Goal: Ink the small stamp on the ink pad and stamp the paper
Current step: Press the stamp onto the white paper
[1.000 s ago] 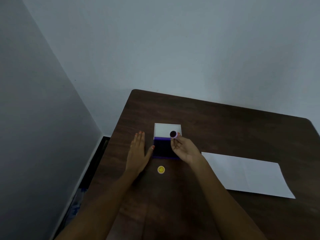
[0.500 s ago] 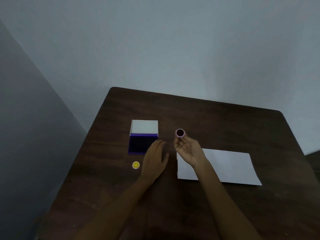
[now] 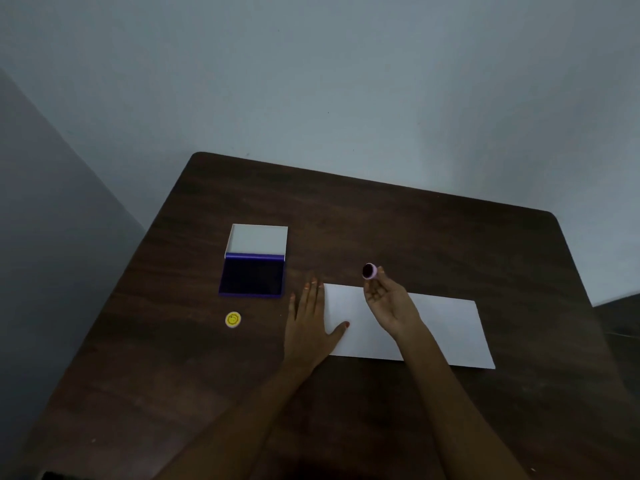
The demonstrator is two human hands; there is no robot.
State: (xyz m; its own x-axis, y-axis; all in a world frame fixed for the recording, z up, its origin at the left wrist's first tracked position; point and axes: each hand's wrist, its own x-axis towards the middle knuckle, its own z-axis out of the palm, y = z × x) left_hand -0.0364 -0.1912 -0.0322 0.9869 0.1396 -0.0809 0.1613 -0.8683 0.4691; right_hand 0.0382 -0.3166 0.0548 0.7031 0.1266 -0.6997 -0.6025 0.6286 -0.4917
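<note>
Inking looked done: right hand [image 3: 391, 306] pinched small stamp [image 3: 369, 271], dark face up, above paper [image 3: 446, 327] w/ no mark; left hand [image 3: 310, 327] lay flat, holding nothing, at paper's 9 o'clock edge; ink pad [image 3: 252, 277] open; stamping left

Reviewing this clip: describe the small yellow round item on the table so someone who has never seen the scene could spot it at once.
Start at the dark wooden table and find the open ink pad with its purple tray and white lid on the left side. Just in front of it, toward the person, lies a small yellow disc with a white rim. It is the only yellow thing there, lying apart from the pad and the left hand.
</note>
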